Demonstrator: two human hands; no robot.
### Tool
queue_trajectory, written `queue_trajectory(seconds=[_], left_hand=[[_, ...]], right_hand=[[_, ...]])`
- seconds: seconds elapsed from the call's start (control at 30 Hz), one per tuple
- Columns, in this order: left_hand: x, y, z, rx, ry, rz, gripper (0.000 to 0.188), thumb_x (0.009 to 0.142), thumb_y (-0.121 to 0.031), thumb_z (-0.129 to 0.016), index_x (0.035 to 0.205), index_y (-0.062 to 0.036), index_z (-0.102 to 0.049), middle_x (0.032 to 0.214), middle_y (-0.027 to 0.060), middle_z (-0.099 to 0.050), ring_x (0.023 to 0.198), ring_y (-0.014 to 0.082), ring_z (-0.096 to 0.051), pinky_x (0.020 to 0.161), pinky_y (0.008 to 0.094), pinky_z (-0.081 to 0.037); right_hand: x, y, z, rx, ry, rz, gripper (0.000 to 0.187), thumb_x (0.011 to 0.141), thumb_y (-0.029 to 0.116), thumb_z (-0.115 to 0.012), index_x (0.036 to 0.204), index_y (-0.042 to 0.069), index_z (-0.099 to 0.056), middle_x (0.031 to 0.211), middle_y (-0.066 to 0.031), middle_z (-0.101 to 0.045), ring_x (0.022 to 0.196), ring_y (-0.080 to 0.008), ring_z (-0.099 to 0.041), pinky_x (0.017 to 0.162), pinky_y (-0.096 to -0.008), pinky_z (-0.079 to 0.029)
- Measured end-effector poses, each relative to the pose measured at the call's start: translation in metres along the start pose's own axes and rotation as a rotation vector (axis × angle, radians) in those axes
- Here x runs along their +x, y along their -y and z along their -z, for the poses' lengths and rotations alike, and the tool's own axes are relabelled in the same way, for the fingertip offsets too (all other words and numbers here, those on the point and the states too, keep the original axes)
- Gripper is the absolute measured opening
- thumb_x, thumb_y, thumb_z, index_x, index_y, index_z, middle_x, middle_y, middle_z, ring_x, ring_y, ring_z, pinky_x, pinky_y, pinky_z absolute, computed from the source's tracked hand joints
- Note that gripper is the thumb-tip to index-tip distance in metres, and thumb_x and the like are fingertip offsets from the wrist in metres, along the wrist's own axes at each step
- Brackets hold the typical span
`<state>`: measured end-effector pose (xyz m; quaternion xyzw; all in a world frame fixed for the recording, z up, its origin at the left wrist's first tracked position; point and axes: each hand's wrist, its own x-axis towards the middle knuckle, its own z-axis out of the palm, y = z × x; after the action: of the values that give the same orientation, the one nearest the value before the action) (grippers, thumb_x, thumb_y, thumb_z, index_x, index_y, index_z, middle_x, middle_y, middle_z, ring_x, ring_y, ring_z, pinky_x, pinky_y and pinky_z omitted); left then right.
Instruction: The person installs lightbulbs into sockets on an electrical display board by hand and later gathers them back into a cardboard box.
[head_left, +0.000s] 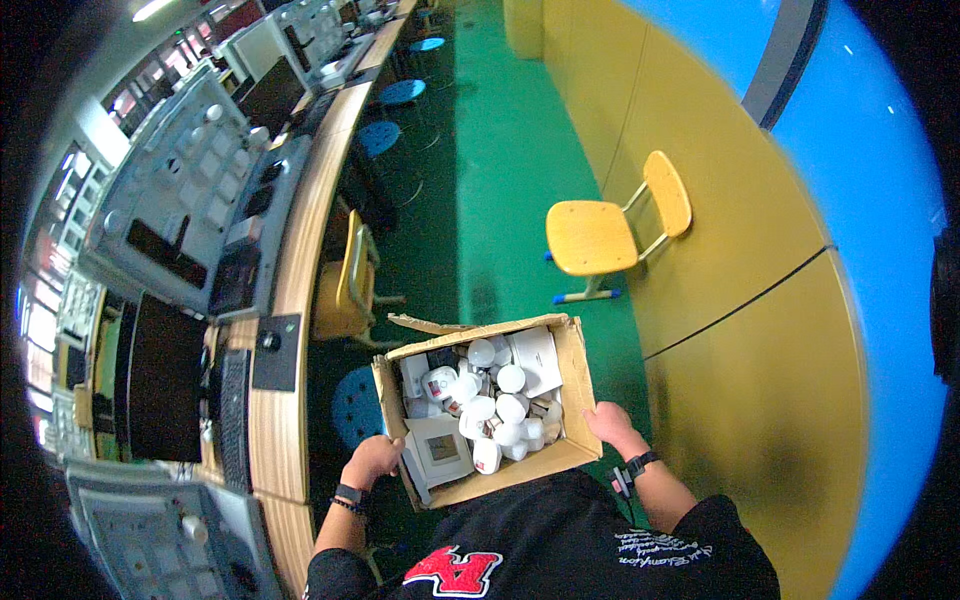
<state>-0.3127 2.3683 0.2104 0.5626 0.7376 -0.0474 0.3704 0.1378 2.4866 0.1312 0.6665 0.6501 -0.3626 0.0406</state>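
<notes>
An open cardboard box (578,385) is held level in front of my body between both hands. My left hand (376,458) is closed on its near left edge, and my right hand (612,427) grips the right side. Inside lie several white rounded plastic devices (481,408), heaped in the middle. A flat white square panel (441,447) with a grey window rests at the near left, and a white plate (537,360) leans at the far right. A torn flap (428,324) sticks out at the far left corner. The fingertips under the box are partly hidden.
To the left runs a long wooden desk (300,270) with a monitor (165,380), a keyboard (234,420) and a mouse (270,341). Blue stools (380,138) and a wooden chair (345,285) stand along it. Another wooden chair (592,237) is by the yellow wall panels (720,220) on the right.
</notes>
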Motion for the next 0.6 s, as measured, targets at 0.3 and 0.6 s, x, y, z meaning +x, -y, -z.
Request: queue_trajectory(seconds=[0.3,0.6], left_hand=[[0.249,-0.065,0.244,0.062,0.164,-0.055,0.052,0.089,-0.037,-0.036,0.067,-0.0005,-0.066,0.061,0.0151,-0.064,0.066,0.029,-0.066,0.07,0.0404,-0.051],[0.424,-0.094,0.403,0.146,0.144,-0.109,0.045,0.084,-0.036,-0.042,0.073,0.0001,-0.066,0.065,0.0173,-0.065,0.061,0.0295,-0.066,0.062,0.0415,-0.051]], right_hand=[[0.185,0.112,0.115,0.014,-0.086,-0.107,0.05,0.085,0.042,-0.05,0.09,-0.005,-0.066,0.095,-0.0299,-0.062,0.093,-0.0437,-0.06,0.084,-0.0482,-0.047],[0.353,0.203,0.185,0.038,-0.073,-0.087,0.045,0.084,0.038,-0.052,0.096,-0.003,-0.066,0.092,-0.0301,-0.062,0.094,-0.0425,-0.061,0.081,-0.0457,-0.048]])
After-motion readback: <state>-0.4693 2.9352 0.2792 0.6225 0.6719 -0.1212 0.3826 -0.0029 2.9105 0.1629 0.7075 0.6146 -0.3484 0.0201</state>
